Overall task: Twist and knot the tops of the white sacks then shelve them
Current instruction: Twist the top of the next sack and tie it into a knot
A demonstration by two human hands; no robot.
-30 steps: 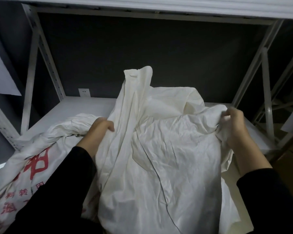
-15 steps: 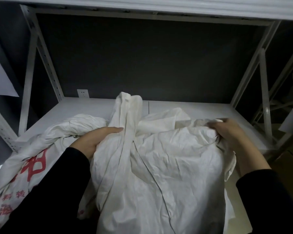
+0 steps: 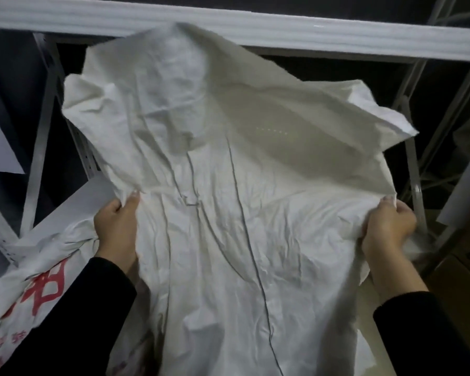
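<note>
Head view: two white sacks, plain sack [image 3: 228, 213] and red-printed sack [image 3: 38, 280]. Left hand [image 3: 117, 226] and right hand [image 3: 385, 229] each clench the plain one's sides.

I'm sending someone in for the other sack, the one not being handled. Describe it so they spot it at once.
Start at the white metal shelving rack and look at its lower shelf board. On the left end, beside the left hand, lies a crumpled white sack. Unlike the plain white sack held up by both hands, it carries large red printed characters.
</note>
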